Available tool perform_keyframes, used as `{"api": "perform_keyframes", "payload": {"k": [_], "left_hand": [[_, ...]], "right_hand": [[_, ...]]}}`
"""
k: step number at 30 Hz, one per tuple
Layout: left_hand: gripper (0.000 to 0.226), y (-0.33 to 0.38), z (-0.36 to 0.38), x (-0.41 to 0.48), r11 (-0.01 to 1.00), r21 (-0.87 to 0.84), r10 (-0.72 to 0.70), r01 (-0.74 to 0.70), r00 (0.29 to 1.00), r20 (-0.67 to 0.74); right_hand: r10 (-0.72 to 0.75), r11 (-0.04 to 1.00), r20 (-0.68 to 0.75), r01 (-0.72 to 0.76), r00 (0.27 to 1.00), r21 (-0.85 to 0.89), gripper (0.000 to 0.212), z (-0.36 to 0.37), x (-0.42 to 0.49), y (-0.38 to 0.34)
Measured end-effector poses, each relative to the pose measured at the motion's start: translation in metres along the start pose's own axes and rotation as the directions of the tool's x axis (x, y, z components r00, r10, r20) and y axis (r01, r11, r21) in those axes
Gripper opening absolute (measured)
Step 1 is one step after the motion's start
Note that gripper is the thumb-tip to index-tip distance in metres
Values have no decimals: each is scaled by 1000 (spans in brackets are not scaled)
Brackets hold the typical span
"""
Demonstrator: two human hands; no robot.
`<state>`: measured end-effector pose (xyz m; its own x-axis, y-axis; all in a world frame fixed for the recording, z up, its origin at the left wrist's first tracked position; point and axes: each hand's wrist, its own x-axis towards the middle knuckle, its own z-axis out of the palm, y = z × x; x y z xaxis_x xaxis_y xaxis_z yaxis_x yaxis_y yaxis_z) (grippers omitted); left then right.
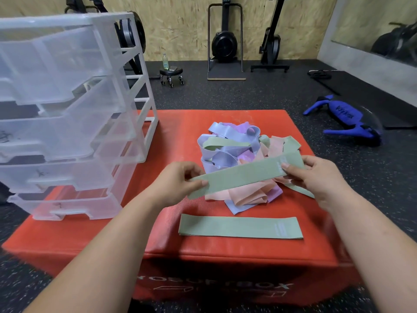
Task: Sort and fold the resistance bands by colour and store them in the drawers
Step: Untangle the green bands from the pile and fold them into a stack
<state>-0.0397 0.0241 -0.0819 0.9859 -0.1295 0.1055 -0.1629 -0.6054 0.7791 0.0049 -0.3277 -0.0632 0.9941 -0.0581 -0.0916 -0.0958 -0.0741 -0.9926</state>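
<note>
both hands up over the red box (158, 240), left hand (178, 181) and right hand (313, 175) each pinching an end of a green band (243, 175), stretched flat above the mixed pile (234, 150); another green band (239, 227) lies flat in front, clear drawers (63, 123) on the left.

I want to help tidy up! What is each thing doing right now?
held green band: stretched flat between both hands, above the pile.
left hand: pinches its left end.
right hand: pinches its right end.
second green band: lying flat on the red box.
pile of bands: tangled, unsorted, mixed colours.
drawers: look pulled out; no bands visible inside.
</note>
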Motion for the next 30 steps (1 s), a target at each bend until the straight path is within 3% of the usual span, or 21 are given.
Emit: {"api": "perform_keyframes", "payload": {"k": [8, 17, 25, 30], "left_hand": [[15, -2, -12, -18, 997, -30, -74, 71, 987, -141], [14, -7, -17, -52, 984, -81, -170, 161, 978, -119], [16, -5, -3, -68, 962, 241, -108, 125, 991, -79], [15, -7, 11, -70, 902, 429, -46, 51, 999, -22]], "right_hand": [[53, 983, 125, -29, 991, -183, 19, -19, -19, 4], [179, 930, 191, -103, 965, -354, 11, -39, -43, 9], [105, 814, 177, 18, 979, -581, 17, -43, -57, 20], [62, 601, 130, 67, 990, -796, 19, -34, -55, 33]]}}
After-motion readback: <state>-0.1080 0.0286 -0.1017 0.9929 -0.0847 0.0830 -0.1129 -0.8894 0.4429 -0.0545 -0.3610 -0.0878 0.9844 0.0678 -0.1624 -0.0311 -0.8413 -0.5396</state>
